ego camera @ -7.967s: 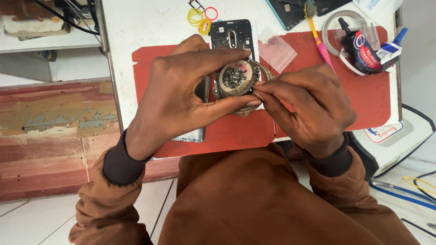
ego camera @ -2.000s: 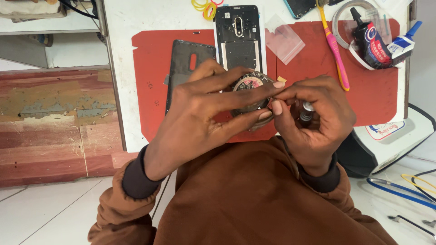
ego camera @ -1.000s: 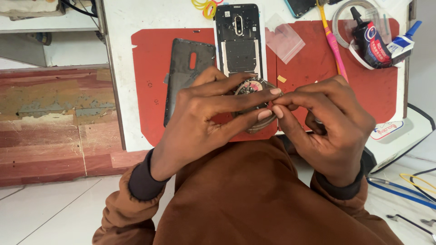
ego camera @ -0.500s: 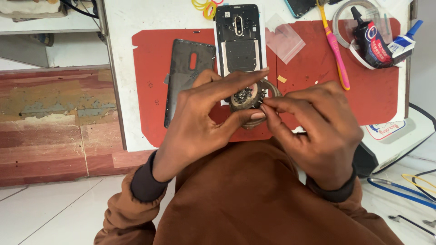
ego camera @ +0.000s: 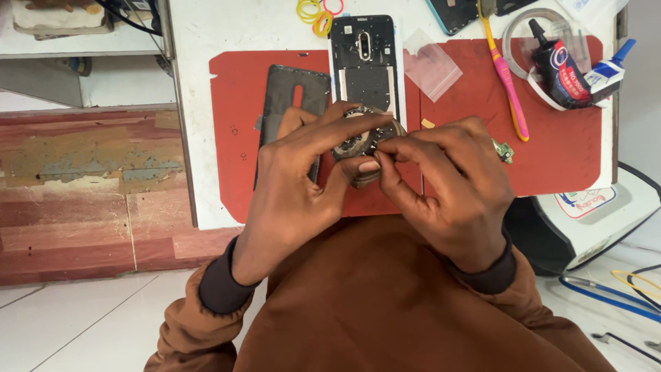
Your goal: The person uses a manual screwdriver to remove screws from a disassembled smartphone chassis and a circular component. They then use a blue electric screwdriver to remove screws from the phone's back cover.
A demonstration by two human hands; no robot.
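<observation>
My left hand point(ego camera: 303, 179) grips a small round tin point(ego camera: 357, 141) holding tiny metal bits, thumb below and fingers over its rim. My right hand point(ego camera: 447, 182) meets it from the right, its thumb and forefinger pinched together at the tin's edge; whether something tiny sits between them is too small to tell. Both hands hover above a red work mat point(ego camera: 551, 138). An opened phone body point(ego camera: 365, 62) lies on the mat just beyond the tin. Left of it lies a dark back cover point(ego camera: 289, 96), partly hidden by my left hand.
A pink toothbrush point(ego camera: 508, 76), a clear plastic bag point(ego camera: 430, 65), a small green circuit piece point(ego camera: 504, 150) and a black glue tube inside a tape ring point(ego camera: 561, 65) lie to the right. Coloured rubber bands point(ego camera: 317, 12) sit at the white table's far edge. Cables trail on the floor, right.
The tin and both hands have shifted slightly up and over the mat. My right fingers, earlier spread beside the tin, are now pinched at its edge.
</observation>
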